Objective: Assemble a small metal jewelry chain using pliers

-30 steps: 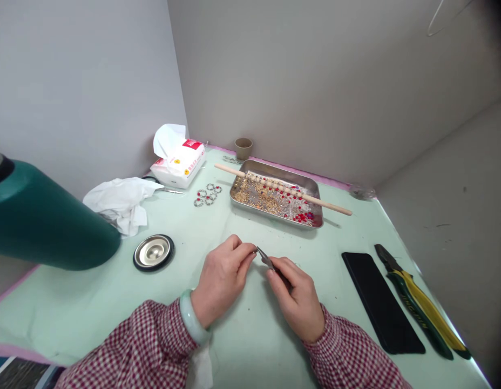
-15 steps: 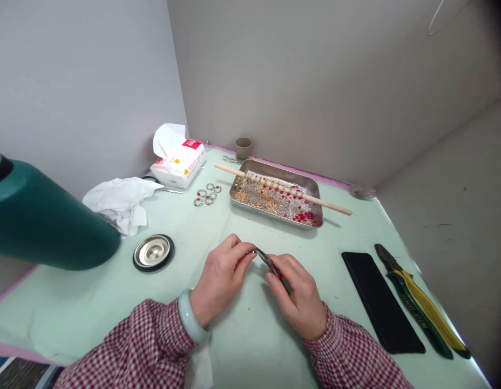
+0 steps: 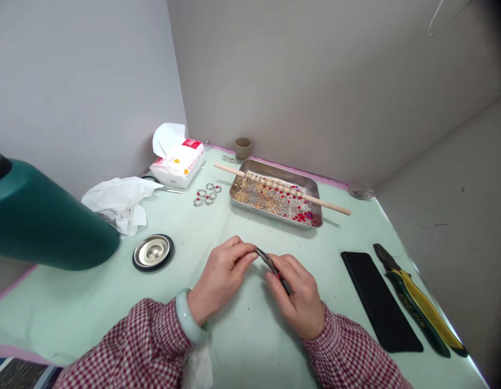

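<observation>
Pinched together at thumb and forefinger, my left hand [image 3: 225, 274] grips something tiny, mostly hidden by the fingertips. My right hand [image 3: 299, 294] is wrapped round a pair of small pliers [image 3: 270, 263] with dark jaws and a touch of red near the handle. The tips of the pliers meet my left fingertips. Beyond my hands lies a metal tray [image 3: 275, 219] of gold, clear and red beads. A wooden stick [image 3: 329, 205] with rings of beads round it rests across the tray. Several small beaded rings [image 3: 208, 195] lie left of the tray.
A green bottle [image 3: 52, 216] leans in at the left, near a round metal lid [image 3: 153, 252]. Crumpled tissue [image 3: 123, 202], a tissue pack [image 3: 180, 162] and a small cup [image 3: 243, 147] are farther back. At right lie a black flat case [image 3: 380, 300] and yellow-green pliers [image 3: 420, 302].
Hardly anything differs. My left fingertips have shifted very slightly against the pliers' tips, and the bright speck seen there before no longer shows clearly.
</observation>
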Demonstrator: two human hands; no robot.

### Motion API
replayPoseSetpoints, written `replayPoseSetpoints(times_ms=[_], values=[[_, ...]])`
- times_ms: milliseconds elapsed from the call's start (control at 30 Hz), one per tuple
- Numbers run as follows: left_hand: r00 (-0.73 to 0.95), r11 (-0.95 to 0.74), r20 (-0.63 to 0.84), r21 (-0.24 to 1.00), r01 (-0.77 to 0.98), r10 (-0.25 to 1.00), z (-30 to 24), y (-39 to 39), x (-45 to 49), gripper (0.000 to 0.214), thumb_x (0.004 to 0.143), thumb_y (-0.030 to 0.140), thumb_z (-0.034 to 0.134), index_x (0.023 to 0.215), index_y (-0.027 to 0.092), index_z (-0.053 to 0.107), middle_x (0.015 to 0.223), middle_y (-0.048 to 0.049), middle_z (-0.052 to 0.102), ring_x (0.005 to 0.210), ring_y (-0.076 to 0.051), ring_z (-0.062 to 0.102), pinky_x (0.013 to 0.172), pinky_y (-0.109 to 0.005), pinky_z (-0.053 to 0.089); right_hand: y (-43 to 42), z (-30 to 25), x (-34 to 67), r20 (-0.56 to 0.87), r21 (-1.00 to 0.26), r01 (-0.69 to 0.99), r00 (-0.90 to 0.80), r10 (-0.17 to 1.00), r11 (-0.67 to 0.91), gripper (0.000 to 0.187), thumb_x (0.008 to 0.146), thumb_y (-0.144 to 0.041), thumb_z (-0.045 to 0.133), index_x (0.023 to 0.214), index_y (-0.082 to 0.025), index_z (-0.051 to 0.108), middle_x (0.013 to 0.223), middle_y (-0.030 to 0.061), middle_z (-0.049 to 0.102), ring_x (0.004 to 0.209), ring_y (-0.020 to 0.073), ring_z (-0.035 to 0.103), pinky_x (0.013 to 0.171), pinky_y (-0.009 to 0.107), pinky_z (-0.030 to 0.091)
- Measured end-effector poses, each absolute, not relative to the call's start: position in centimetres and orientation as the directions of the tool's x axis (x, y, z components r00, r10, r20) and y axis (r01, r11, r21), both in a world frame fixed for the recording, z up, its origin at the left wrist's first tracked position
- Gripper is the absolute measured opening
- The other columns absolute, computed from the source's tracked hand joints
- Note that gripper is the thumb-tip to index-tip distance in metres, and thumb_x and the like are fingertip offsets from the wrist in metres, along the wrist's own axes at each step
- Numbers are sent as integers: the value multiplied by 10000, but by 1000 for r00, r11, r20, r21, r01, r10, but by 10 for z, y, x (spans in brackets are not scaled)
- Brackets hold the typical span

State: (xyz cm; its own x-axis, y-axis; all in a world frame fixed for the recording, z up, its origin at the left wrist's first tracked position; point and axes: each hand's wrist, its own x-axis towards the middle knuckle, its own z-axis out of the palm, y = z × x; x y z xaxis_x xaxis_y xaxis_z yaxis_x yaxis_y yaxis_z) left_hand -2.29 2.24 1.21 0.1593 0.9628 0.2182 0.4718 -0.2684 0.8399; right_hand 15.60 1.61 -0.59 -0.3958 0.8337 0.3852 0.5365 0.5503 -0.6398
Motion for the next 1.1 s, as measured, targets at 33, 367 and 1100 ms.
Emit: replayPoseSetpoints(times_ms=[33, 367, 1100], values=[[167, -267, 212, 846, 462, 963, 12, 23, -23, 178, 888, 205, 478, 879, 163, 650, 727, -7, 528, 683, -117, 526, 646, -228, 405, 17, -5, 157, 385, -639, 532, -405, 829, 556, 313, 860, -153, 470, 1164, -170, 539, 909, 85, 581, 832, 200, 553, 731, 357, 473], [182, -119, 68, 951, 286, 981, 14, 26, -22, 165, 863, 224, 503, 866, 167, 657, 851, -15, 674, 797, -138, 585, 748, -227, 430, 18, -9, 159, 430, -569, 567, -412, 803, 595, 319, 849, -124, 481, 1159, -151, 551, 869, 85, 585, 803, 203, 544, 694, 353, 470], [226, 90, -132, 978, 189, 965, 17, 29, -25, 193, 856, 271, 442, 847, 167, 604, 608, 29, 518, 600, -122, 478, 549, -215, 377, 16, -8, 152, 282, -802, 444, -307, 909, 399, 231, 886, -211, 465, 1074, -182, 597, 853, 62, 605, 770, 176, 572, 696, 311, 479]])
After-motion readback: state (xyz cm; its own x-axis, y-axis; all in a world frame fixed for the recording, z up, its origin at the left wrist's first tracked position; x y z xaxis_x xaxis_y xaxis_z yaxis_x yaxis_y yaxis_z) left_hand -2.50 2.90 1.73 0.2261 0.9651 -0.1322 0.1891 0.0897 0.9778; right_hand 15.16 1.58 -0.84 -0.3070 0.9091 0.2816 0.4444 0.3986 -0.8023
